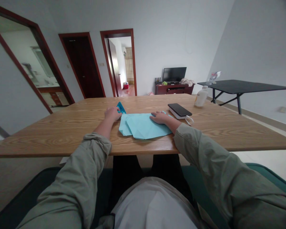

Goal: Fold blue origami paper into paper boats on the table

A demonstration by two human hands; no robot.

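So far, a creased, folded pale blue paper sheet [143,126] lies mid-table on a light wood-grain table [69,133].
Right hand [159,117] presses open and flat on it; left hand [112,114], curled, meets a darker blue corner [120,108], grip unclear.

A pale blue paper sheet [143,126] lies flat on its folds, creased and layered, with its far edge under the right hand [160,118]. Just beyond the fingertips of the left hand [112,114], 1 small deeper-blue piece [120,107] stands tilted, too small to identify.
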